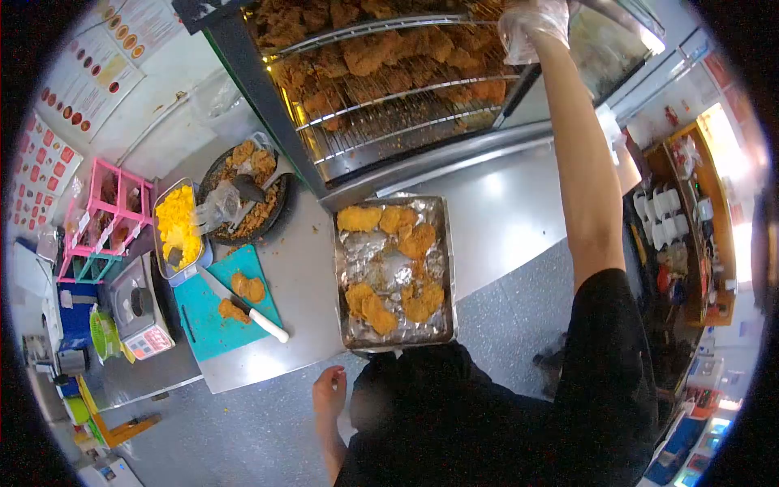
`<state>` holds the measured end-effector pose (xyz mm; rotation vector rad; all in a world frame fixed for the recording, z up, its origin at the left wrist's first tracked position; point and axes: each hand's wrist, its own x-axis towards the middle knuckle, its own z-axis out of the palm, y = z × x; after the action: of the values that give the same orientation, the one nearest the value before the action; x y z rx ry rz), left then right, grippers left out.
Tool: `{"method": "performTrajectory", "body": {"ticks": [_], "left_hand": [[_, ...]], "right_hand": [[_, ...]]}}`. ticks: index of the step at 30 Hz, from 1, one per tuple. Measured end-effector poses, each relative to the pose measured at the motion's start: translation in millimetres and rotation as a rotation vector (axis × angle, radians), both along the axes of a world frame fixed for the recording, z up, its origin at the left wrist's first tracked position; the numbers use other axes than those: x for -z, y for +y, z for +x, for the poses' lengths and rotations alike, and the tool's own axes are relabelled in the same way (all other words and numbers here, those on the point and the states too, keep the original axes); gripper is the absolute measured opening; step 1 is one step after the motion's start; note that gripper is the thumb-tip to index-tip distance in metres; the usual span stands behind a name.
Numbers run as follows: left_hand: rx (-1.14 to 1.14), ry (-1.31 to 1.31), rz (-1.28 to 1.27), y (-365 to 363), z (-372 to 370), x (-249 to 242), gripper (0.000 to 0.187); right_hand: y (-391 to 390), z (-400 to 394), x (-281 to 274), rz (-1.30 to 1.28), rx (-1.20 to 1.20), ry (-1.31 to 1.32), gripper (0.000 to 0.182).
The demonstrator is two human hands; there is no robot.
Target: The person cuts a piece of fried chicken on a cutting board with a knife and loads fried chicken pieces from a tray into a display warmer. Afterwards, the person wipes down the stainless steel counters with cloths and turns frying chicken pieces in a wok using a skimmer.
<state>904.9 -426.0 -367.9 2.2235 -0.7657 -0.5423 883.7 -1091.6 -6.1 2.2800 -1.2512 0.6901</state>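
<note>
My right hand (534, 31), in a clear plastic glove, reaches up to the glass-fronted display cabinet (398, 174), near its glass door (580, 77). Its fingers are hidden at the frame's top edge. Pieces of fried chicken (389, 53) fill the wire racks inside. In front of the cabinet is a foil-lined metal tray (395, 268), with fried cutlets (418, 241) at its far and near ends. My left hand (329, 392), bare and empty, hangs low by the tray's near left corner, fingers loosely bent and partly apart.
A white-handled knife (264, 323) and cut fried pieces (248, 286) lie on a teal cutting board (213, 345). Behind it stand a container of yellow food (177, 219) and a dark pan (280, 199) with tongs and crumbs. A scale (146, 321) and pink rack (109, 203) are at left.
</note>
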Motion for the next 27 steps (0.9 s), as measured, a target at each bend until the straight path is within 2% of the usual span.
{"method": "performTrajectory", "body": {"ticks": [3,7,10,13,15,16,17,20,21,22,24,25,27], "left_hand": [[-0.060,0.021,0.011,1.7,-15.0,0.7,0.014],[-0.137,0.059,0.026,6.6,-31.6,4.3,0.014],[-0.179,0.108,0.034,6.2,-36.5,6.1,0.014],[-0.163,0.094,0.033,14.5,-34.2,12.0,0.014],[-0.067,-0.011,0.067,24.7,-26.2,19.6,0.014],[-0.107,0.082,0.011,20.6,-22.3,11.7,0.014],[-0.118,0.127,0.102,18.7,-17.4,1.0,0.014],[-0.079,0.103,0.077,32.0,-2.6,7.3,0.014],[-0.073,0.101,0.059,38.4,2.0,8.8,0.014],[-0.068,0.097,0.037,43.9,6.8,10.7,0.014],[-0.037,0.060,0.043,50.5,15.4,7.5,0.014],[-0.023,0.064,0.044,54.4,20.7,6.1,0.014],[0.001,0.071,0.047,65.3,29.7,4.9,0.015]], "right_hand": [[-23.1,17.7,10.1,0.151,0.015,0.024,0.031],[-32.6,18.5,21.5,0.222,-0.046,-0.041,0.031],[-19.9,1.4,29.1,0.228,-0.166,-0.214,0.031],[23.7,-30.9,49.3,0.311,-0.386,-0.515,0.031],[73.4,-52.9,84.9,0.562,-0.563,-0.641,0.031],[104.7,-61.6,111.9,0.710,-0.622,-0.615,0.031],[137.2,-70.4,144.0,0.832,-0.667,-0.463,0.031],[250.9,-81.9,239.1,0.716,-0.774,0.320,0.033],[289.7,-77.7,247.0,0.702,-0.625,0.761,0.034],[311.7,-86.2,280.2,0.762,-0.642,0.917,0.043],[347.9,-85.1,303.1,0.971,-0.498,0.873,0.064],[368.5,-73.8,294.2,1.110,-0.335,0.662,0.069],[392.2,-68.2,299.2,1.140,-0.164,0.382,0.080]]}}
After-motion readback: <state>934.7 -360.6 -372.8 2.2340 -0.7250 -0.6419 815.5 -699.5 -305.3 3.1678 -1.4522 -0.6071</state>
